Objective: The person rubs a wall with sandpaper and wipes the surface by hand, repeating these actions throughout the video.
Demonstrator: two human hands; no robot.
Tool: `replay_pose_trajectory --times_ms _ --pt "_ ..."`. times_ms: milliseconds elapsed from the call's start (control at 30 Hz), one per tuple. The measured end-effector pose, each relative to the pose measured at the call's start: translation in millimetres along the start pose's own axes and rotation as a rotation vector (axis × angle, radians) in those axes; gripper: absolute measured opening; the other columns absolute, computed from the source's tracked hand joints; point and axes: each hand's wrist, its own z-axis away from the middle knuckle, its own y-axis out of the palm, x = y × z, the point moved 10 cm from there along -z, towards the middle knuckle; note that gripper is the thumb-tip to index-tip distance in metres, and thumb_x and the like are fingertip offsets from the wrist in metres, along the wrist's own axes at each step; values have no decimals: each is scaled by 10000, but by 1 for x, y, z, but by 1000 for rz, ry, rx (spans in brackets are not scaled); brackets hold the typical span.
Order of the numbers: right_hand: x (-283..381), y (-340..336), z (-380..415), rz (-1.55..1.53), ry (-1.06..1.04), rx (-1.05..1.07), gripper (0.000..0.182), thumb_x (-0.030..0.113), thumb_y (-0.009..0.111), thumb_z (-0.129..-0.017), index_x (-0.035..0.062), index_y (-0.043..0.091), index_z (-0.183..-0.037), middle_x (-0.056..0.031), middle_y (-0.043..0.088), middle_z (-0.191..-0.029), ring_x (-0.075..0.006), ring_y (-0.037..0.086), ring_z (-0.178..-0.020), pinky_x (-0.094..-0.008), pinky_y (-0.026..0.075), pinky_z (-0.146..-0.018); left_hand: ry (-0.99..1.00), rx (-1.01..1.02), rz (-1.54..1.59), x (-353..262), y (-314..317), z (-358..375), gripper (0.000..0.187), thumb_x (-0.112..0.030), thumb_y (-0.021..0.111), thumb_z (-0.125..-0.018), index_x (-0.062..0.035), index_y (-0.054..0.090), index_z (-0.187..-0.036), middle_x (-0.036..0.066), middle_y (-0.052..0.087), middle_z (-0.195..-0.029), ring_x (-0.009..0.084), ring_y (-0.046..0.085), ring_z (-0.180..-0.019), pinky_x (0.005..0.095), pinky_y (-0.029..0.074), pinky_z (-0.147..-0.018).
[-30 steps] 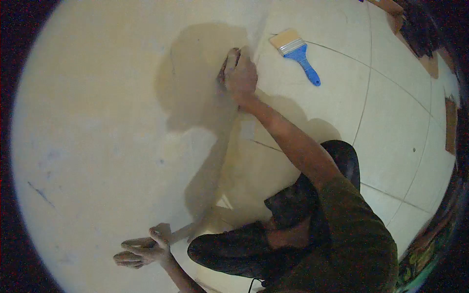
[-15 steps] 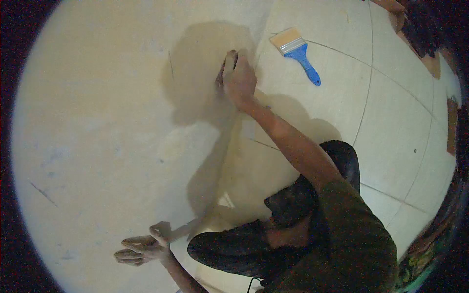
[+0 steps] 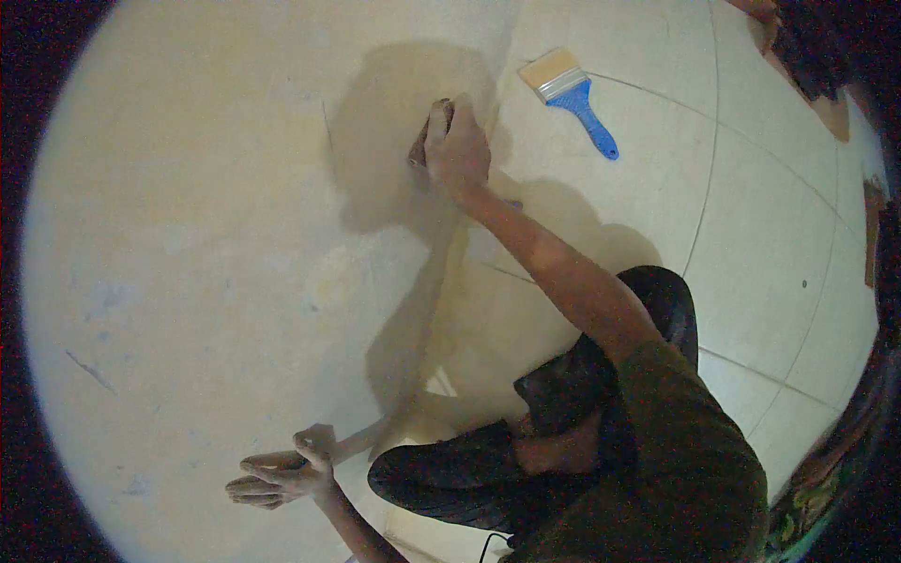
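My right hand (image 3: 458, 155), pale with dust, is closed around a dark brown folded piece of sandpaper (image 3: 419, 148). It is against the pale, patchy wall (image 3: 206, 235), near where the wall meets the floor. Much of the sandpaper is hidden behind the fingers. Lower down, my left hand (image 3: 282, 476) is open in front of the wall, fingers stretched out and thumb apart, also dusty and holding nothing. A wide paintbrush (image 3: 574, 98) with a blue handle and light bristles lies on the floor beyond my right hand.
Pale floor tiles (image 3: 751, 225) with dark joints spread to the right. My crossed legs in dark trousers (image 3: 460, 479) are close to the wall. At the upper right, part of another person (image 3: 807, 56) shows. Patterned cloth (image 3: 821, 488) lies along the lower right edge.
The view has shifted slightly. My right hand stays at nearly the same place on the wall, the sandpaper showing a little more. My left hand keeps its outstretched pose.
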Motion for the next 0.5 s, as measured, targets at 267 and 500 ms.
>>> replay_pose_trajectory --times_ms 267,500 --pt "8 -2 1 52 -112 -30 392 356 452 -1066 22 536 -1255 -265 714 -927 -470 698 -839 -591 525 -793 -6 0 -6 0 2 -4 982 -760 484 -918 -127 266 -1636 295 91 -1688 522 78 -1550 685 187 -1158" --pt "5 0 13 -97 -41 -60 371 361 431 -1073 39 545 -1219 -262 711 -939 -461 698 -853 -577 528 -805 16 22 -6 -1 -1 -8 984 -760 478 -924 -115 266 -1635 289 80 -1692 501 71 -1558 656 135 -1188"
